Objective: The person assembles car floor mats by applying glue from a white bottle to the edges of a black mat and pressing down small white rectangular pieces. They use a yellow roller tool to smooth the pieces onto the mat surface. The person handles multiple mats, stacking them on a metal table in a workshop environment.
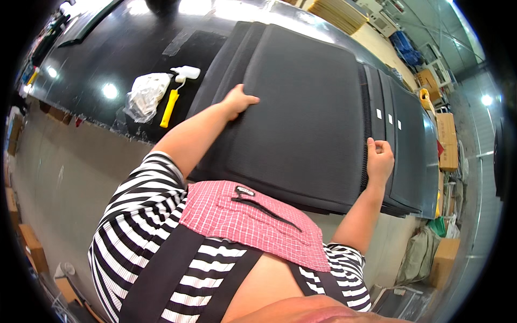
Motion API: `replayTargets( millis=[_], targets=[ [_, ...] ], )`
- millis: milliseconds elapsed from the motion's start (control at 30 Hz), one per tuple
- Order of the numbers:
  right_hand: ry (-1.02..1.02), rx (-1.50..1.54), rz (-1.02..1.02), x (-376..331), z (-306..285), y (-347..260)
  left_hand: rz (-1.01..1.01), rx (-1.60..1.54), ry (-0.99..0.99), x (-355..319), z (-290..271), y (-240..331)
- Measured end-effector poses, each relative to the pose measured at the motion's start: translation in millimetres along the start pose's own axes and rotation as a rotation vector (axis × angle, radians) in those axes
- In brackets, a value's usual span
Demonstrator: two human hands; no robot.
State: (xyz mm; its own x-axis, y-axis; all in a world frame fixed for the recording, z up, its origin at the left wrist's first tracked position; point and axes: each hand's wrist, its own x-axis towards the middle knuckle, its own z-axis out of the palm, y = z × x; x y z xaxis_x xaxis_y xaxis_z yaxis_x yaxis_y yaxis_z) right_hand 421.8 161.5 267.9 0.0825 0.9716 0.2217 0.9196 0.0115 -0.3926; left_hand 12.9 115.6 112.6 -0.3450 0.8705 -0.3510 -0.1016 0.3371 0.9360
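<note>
A large black padded mat [307,107] lies in front of me on top of other black mats, with a raised seam along its border. At its left edge is my left hand [235,103], thumb on the top face and fingers mostly hidden at the edge, closed on it. My right hand [381,159] is at the opposite edge, fingers curled and thumb and forefinger pinched at the toothed-looking dark trim [365,118]. Exactly how much of the edge the right fingers hold is hard to see.
More black mats [406,145] with small white labels overlap to the right. On the dark table [97,70] at left lie a paint roller with a yellow handle [169,109] and a clear plastic bag [147,97]. Cardboard boxes [446,141] stand beyond the right end.
</note>
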Motion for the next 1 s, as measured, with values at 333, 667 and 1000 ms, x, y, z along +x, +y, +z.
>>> replayTargets(
  millis=[333,667,1000],
  targets=[
    [-0.250,-0.471,-0.472,-14.8,159.7,11.9,0.162,0.482,0.106,0.2,57.9,-11.4],
    [-0.456,-0.474,-0.392,-41.1,180.1,-42.3,0.184,0.812,0.162,-5.8,14.2,-4.7],
    [-0.333,-0.439,-0.434,-43.5,197.2,-19.0,0.508,1.239,-0.074,-81.6,19.1,-49.2]
  ],
)
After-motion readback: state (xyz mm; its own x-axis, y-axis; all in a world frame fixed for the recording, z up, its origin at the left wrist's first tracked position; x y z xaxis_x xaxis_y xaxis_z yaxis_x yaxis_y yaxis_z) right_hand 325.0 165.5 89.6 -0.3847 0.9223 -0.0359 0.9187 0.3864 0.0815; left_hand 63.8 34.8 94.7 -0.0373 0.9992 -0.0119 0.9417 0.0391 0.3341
